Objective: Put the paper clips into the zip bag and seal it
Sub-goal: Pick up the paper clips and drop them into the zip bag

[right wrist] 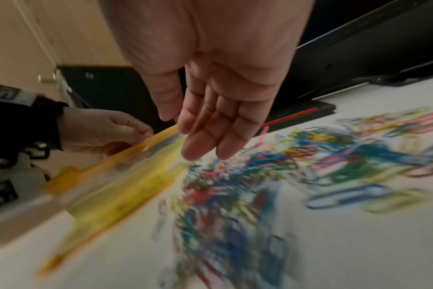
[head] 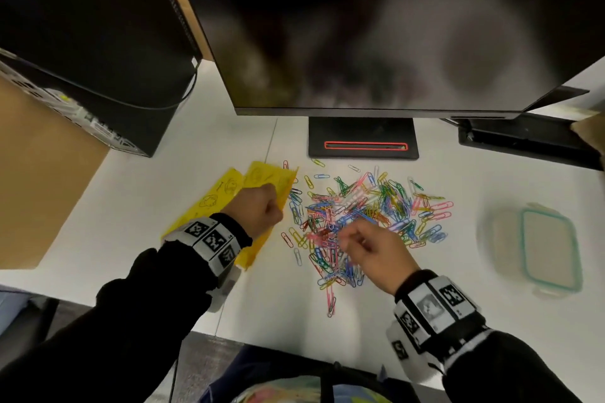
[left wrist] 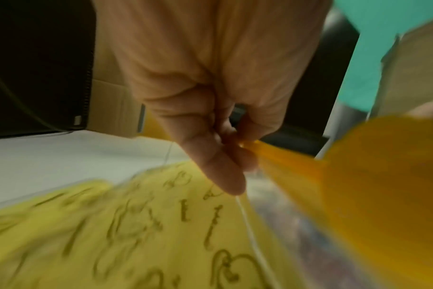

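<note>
A yellow zip bag (head: 229, 193) with black drawings lies on the white desk, left of a spread pile of coloured paper clips (head: 360, 216). My left hand (head: 258, 206) pinches the bag's orange zip edge (left wrist: 279, 156) between thumb and fingers and lifts it. In the right wrist view the lifted zip edge (right wrist: 126, 152) runs diagonally beside the clips (right wrist: 260, 176). My right hand (head: 363, 245) hovers just above the pile's near side, fingers (right wrist: 205, 140) relaxed and nearly straight, holding nothing.
A monitor (head: 393, 26) on a black stand (head: 363, 141) rises behind the clips. A black computer case (head: 91, 42) and a cardboard box (head: 39, 180) stand at the left. A clear lidded food container (head: 537, 239) sits at the right. The desk's front edge (head: 294, 340) lies close.
</note>
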Demonstrator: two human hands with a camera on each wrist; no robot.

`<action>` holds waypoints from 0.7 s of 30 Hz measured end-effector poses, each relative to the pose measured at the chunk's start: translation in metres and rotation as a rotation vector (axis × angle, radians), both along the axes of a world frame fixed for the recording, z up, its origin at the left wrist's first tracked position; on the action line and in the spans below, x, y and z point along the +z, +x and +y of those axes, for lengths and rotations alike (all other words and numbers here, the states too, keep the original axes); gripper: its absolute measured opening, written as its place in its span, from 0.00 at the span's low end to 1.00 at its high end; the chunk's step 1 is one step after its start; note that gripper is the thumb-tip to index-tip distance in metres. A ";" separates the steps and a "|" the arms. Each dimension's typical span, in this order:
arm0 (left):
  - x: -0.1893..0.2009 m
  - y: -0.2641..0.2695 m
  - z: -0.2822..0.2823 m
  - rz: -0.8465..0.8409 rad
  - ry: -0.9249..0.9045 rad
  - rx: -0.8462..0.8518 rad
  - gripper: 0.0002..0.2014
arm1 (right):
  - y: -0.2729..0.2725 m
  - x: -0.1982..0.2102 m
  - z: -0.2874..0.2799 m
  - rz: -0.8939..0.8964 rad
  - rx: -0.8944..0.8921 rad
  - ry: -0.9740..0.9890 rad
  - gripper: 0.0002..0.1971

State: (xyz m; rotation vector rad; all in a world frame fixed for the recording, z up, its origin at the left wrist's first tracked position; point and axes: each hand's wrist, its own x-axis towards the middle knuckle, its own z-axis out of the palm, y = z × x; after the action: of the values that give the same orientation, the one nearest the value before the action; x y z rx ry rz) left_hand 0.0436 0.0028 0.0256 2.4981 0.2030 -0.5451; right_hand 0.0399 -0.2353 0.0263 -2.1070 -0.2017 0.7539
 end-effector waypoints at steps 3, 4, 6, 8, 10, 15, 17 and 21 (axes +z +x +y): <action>0.027 0.003 -0.034 -0.078 -0.128 -0.054 0.03 | 0.008 0.011 0.027 0.099 -0.161 0.161 0.09; 0.032 0.003 -0.045 -0.078 -0.170 -0.071 0.04 | 0.011 0.013 0.033 0.140 -0.228 0.207 0.11; 0.034 0.002 -0.062 -0.065 -0.253 -0.057 0.06 | 0.017 0.011 0.038 0.169 -0.329 0.264 0.13; 0.030 0.000 -0.070 -0.055 -0.289 -0.021 0.08 | 0.021 0.008 0.035 0.126 -0.344 0.259 0.16; 0.027 -0.002 -0.071 -0.088 -0.293 0.028 0.10 | 0.022 0.006 0.031 0.095 -0.347 0.277 0.18; 0.027 0.004 -0.055 -0.455 -0.055 0.018 0.08 | 0.027 0.000 0.013 -0.069 -0.399 0.156 0.21; 0.029 0.006 -0.050 -0.498 0.048 -0.007 0.10 | 0.029 -0.004 0.012 -0.138 -0.303 0.065 0.22; 0.031 0.004 -0.052 -0.477 0.192 -0.183 0.16 | 0.030 -0.013 0.018 -0.143 -0.222 0.045 0.15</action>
State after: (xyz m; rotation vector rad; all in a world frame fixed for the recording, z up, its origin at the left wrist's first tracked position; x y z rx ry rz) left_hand 0.0473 -0.0490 0.0567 2.7644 -0.1657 0.0150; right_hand 0.0703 -0.2172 0.0136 -2.0989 -0.0593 0.4634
